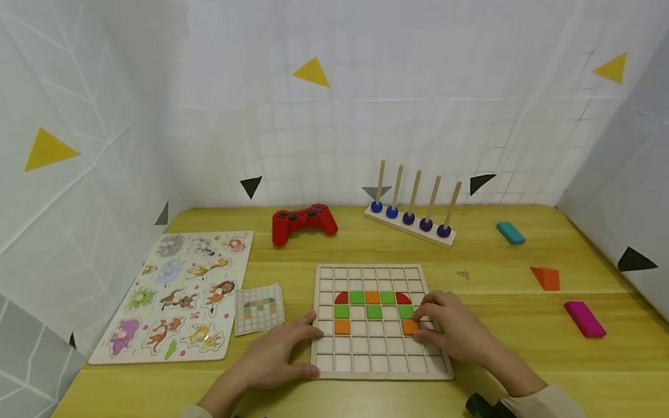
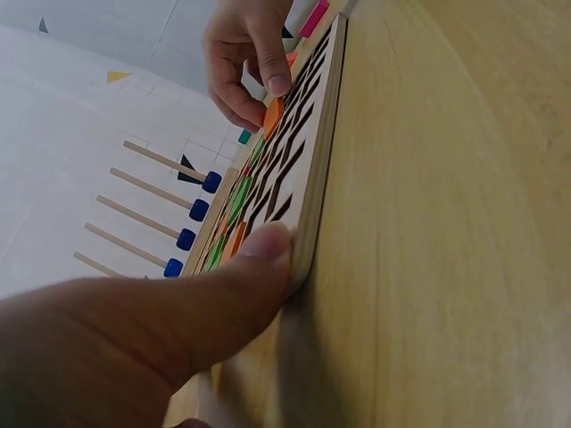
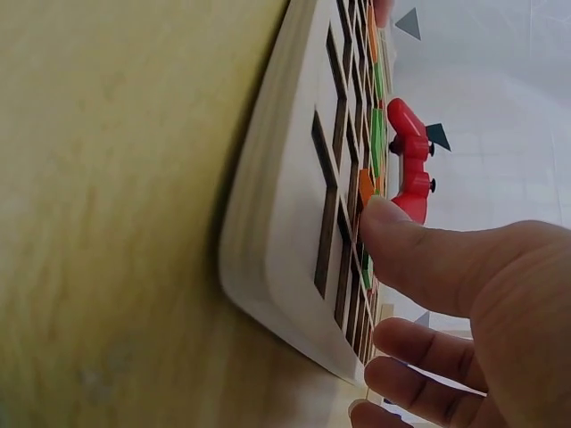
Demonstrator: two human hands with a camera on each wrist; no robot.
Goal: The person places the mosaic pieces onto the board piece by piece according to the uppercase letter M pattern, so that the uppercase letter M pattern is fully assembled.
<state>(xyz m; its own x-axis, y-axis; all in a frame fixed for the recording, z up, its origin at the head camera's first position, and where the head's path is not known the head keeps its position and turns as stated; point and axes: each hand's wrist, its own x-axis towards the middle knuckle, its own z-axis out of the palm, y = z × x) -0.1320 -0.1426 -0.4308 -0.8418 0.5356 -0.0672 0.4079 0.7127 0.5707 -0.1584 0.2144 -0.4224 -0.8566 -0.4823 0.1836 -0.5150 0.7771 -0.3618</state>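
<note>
A wooden grid board [image 1: 357, 364] lies on the table, several red, green and orange tiles set in its cells. At the board's right side my right hand [image 1: 455, 326] pinches an orange square tile [image 1: 410, 327] between thumb and fingers. That tile [image 2: 273, 116] looks tilted over its cell in the left wrist view. My left hand [image 1: 276, 356] rests along the board's left edge with fingers extended. Its thumb [image 2: 259, 245] presses on the near left corner. Another orange tile [image 1: 342, 327] sits in the left column.
Left of the board lie a small pattern card [image 1: 260, 309] and an animal peg puzzle [image 1: 183, 302]. Behind stand a red game controller [image 1: 305, 222] and a pegged stand [image 1: 410, 225] with blue and purple beads. Teal [image 1: 511, 233], orange [image 1: 547, 278] and magenta blocks [image 1: 584, 319] lie at right.
</note>
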